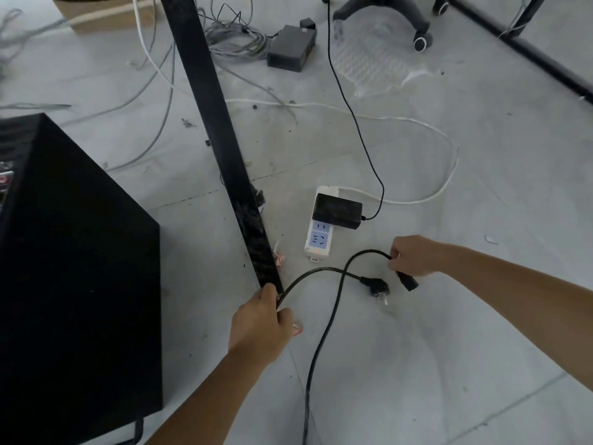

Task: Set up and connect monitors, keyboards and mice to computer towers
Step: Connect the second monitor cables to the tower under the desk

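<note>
Two hands are working one black power cord (324, 335) above the floor (449, 364). The left hand (260, 322) is gripping a strand just beside the foot of the single black desk leg (224, 146), fingers curled round it. The right hand (414, 255) is pinching the cord just behind its socket end (408, 282). The cord's wall plug (378, 289) is hanging free between the hands. The two strands are crossing, and probably belong to one cord, though one is running off the bottom edge.

One computer tower (77, 268) is standing left of the leg. One white power strip (318, 240) is lying just beyond the hands, with one black adapter (337, 211) sitting on its far end and two sockets showing. Farther off are lying one black box (290, 48), loose grey cables (237, 40), a clear plastic sheet (372, 62) and one chair base (385, 11).
</note>
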The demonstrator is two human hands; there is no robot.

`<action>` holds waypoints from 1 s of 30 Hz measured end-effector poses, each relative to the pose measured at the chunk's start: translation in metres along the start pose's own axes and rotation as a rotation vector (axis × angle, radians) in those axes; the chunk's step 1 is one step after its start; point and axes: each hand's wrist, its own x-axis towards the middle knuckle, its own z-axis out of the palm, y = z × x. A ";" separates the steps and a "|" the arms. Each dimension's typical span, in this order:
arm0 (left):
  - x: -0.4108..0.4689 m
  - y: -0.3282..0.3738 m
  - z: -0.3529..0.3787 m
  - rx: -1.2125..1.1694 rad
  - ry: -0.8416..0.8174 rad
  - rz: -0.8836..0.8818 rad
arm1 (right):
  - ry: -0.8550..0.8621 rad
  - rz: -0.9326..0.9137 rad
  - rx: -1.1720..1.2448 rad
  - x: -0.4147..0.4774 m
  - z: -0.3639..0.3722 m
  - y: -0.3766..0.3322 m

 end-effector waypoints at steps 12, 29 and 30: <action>-0.009 -0.013 -0.031 -0.276 0.197 -0.284 | -0.718 0.220 -0.147 -0.042 -0.008 0.001; -0.020 -0.041 -0.112 -0.091 0.020 -0.130 | 0.036 -0.808 0.355 -0.118 -0.060 -0.166; -0.019 -0.038 -0.121 -0.172 0.103 -0.136 | 0.002 -0.807 0.376 -0.120 -0.063 -0.174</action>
